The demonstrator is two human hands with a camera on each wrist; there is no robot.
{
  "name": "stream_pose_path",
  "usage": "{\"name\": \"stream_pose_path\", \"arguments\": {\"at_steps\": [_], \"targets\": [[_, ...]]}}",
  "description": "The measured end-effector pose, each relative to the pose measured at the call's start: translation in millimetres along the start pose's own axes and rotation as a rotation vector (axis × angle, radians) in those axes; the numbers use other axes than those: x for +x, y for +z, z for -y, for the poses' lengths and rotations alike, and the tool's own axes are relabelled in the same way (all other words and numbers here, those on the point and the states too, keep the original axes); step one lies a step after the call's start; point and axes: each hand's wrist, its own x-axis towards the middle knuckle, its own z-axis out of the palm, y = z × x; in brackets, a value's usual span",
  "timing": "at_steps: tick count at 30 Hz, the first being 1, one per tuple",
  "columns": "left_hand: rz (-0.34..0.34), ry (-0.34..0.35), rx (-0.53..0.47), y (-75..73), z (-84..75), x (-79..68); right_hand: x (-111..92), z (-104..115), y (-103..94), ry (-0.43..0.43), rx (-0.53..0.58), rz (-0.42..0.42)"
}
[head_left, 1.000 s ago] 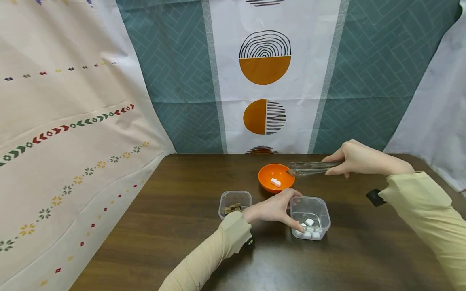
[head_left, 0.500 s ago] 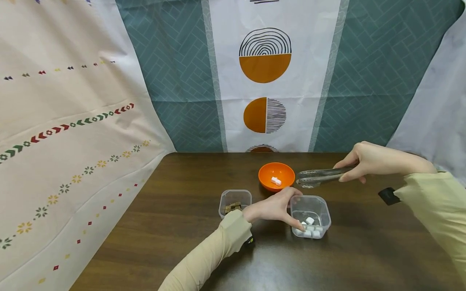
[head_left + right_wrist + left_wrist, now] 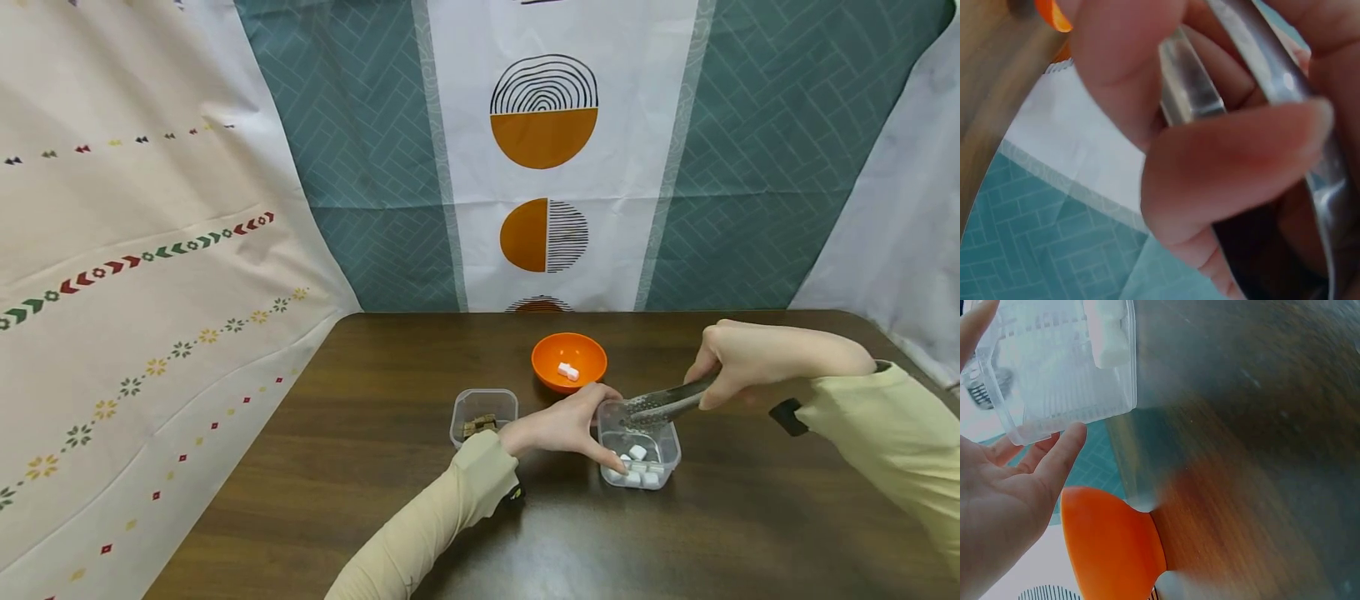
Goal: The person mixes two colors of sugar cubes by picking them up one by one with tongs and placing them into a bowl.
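Note:
My left hand (image 3: 566, 429) holds a clear plastic container (image 3: 671, 462), thumb on its near side and fingers at the far side. Several small white cubes (image 3: 633, 478) lie in the near part of it. With my right hand (image 3: 757, 358) I grip metal tongs (image 3: 678, 400), whose tips reach down over the container's back right rim and stand apart from the cubes. An orange bowl (image 3: 551, 379) just behind holds a few white pieces (image 3: 568, 372). In the right wrist view, the fingers wrap round the tongs' handle (image 3: 1260, 50); their tips are out of that view.
A second clear container (image 3: 480, 400) with brown pieces (image 3: 480, 426) stands left of my left wrist. Everything sits on a dark brown wooden table (image 3: 360, 467). Patterned cloth (image 3: 375, 167) hangs behind the table's back edge and along the left.
My right hand first drew the tongs rightward from the bowl, then moved them down and left over the container holding white cubes. The left hand has stayed on the container.

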Motion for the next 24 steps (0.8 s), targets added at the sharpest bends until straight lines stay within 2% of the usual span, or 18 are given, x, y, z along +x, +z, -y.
{"name": "stream_pose_path", "arguments": {"at_steps": [11, 15, 24], "targets": [[0.000, 0.001, 0.015, -0.7, 0.1, -0.7, 15.7, 13.3, 16.3, 0.021, -0.178, 0.035], [0.002, 0.001, 0.001, -0.9, 0.4, -0.5, 18.7, 18.8, 20.4, 0.013, -0.251, 0.023], [0.014, 0.008, -0.020, -1.5, -0.2, -0.6, 22.5, 27.6, 23.3, 0.037, -0.338, 0.020]]}}
